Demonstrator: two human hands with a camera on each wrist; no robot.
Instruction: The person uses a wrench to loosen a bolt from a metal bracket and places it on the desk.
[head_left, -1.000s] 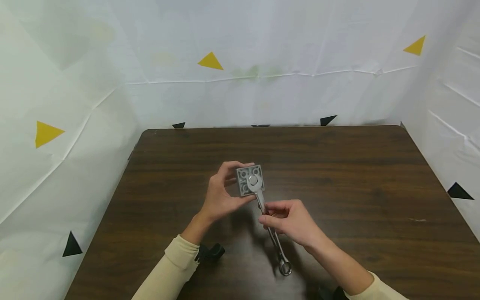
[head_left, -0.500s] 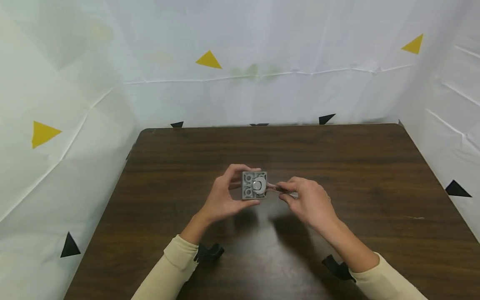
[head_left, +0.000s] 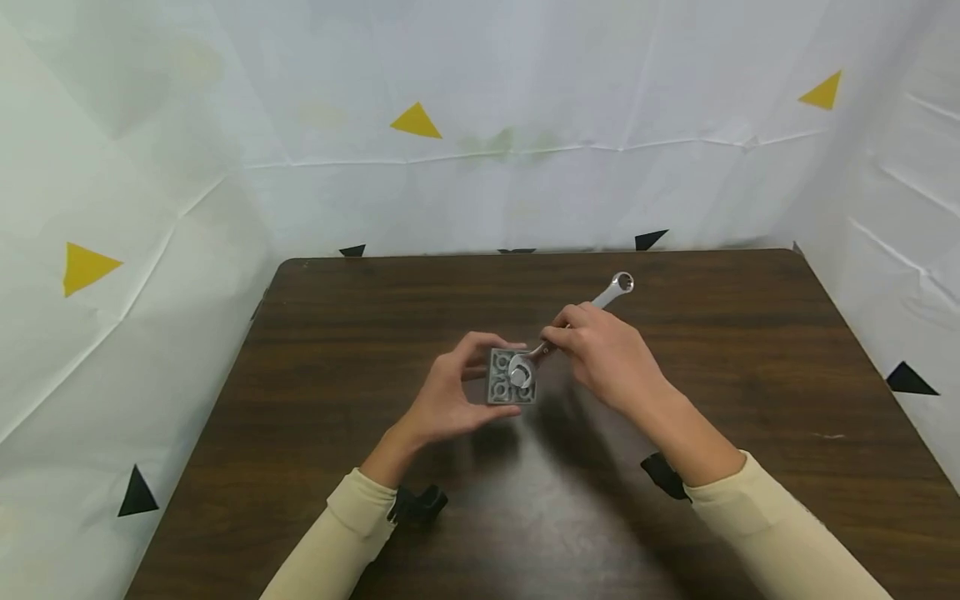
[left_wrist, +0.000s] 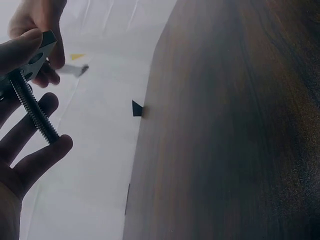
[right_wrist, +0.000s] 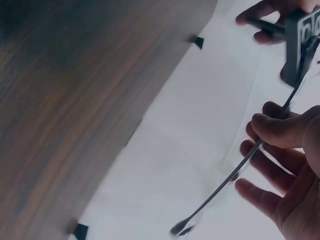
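My left hand [head_left: 442, 400] holds the block [head_left: 504, 377], my right [head_left: 603, 354] pinches the wrench [head_left: 581, 314] seated on its bolt [left_wrist: 32, 106]; turning remains.

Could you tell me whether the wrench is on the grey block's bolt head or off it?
On: the wrench has its open end around the bolt head at the middle of the grey block.

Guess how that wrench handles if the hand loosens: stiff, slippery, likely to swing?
Probably stiff: the wrench stays straight though the right hand grips only its middle. Likely slippery, since the metal looks polished. It might pivot rather than drop, as its open end sits on the fastener in the gray block.
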